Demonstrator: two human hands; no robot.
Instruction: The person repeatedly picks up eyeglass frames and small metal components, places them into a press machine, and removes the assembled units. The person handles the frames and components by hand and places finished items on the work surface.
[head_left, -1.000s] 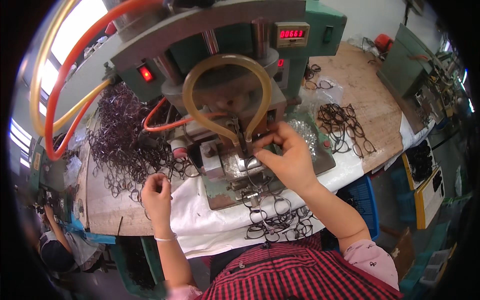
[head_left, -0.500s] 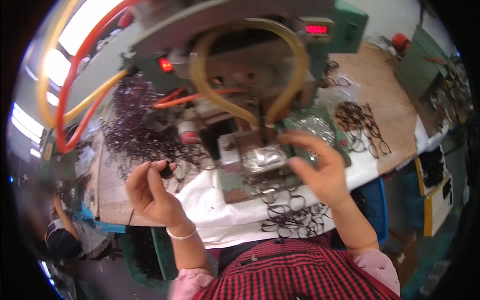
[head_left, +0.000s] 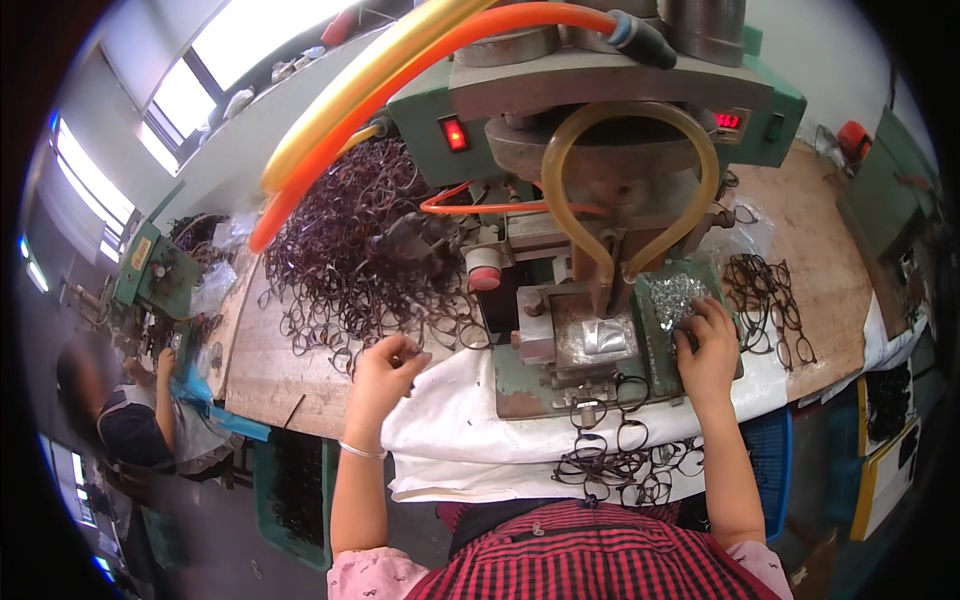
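Note:
My left hand (head_left: 385,378) is closed in a pinch beside the large pile of dark eyeglass frames (head_left: 345,235). A small dark thing shows at its fingertips, too little of it to name. At the press's right side, my right hand (head_left: 710,355) has its fingers bent into the tray of small shiny metal parts (head_left: 672,297), thumb and fingertips close together. Whatever they pinch is hidden. Between my hands stands the green press (head_left: 520,400), with a bright metal plate (head_left: 606,337) on its work block. Several eyeglass frames (head_left: 630,435) hang at its front edge.
Orange and yellow hoses (head_left: 420,90) arch over the left side. More dark frames (head_left: 760,300) lie on the table to the right. A green crate (head_left: 290,490) and a blue crate (head_left: 768,470) stand below the table edge. Another person (head_left: 140,415) sits at far left.
My right hand has moved from the press's work block to the metal parts tray on its right. My left hand remains by the frame pile. The head view has shifted.

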